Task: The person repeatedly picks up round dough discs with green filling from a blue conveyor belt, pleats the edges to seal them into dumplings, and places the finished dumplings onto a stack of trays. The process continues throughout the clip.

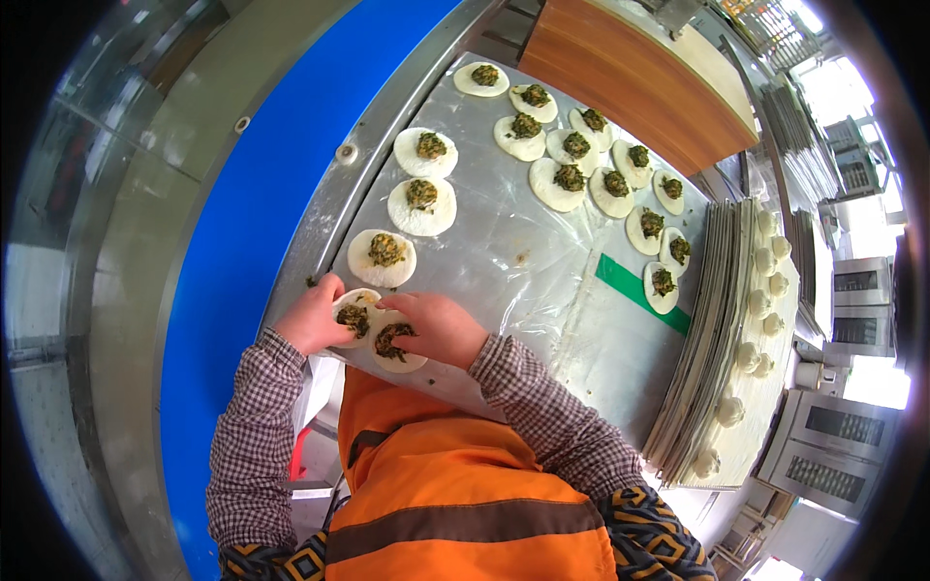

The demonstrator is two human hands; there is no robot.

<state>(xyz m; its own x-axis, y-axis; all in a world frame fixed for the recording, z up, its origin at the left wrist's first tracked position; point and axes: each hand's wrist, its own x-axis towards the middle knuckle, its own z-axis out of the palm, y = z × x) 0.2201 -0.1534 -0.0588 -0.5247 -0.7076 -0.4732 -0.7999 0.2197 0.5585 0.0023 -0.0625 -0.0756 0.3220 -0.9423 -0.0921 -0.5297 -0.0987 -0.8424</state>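
At the table's near left edge, my left hand (315,317) is bent round the rim of a flat white dough round (367,294) topped with dark green chopped filling. My right hand (438,327) curls in from the other side. Its fingertips are at the upper edge of a second filled dough round (400,364), and its thumb lies by that round's filling. The two rounds sit close together, partly covered by my fingers. Just beyond them lies another dough round (382,259) with a heap of filling, untouched and flat.
More filled rounds, such as this dough round (425,152), lie along the left and far side of the metal table (484,228). Green tape (630,290) crosses its right part. On the right, stacked boards (702,339) carry several dough pieces (748,356). A wooden panel (630,82) stands beyond.
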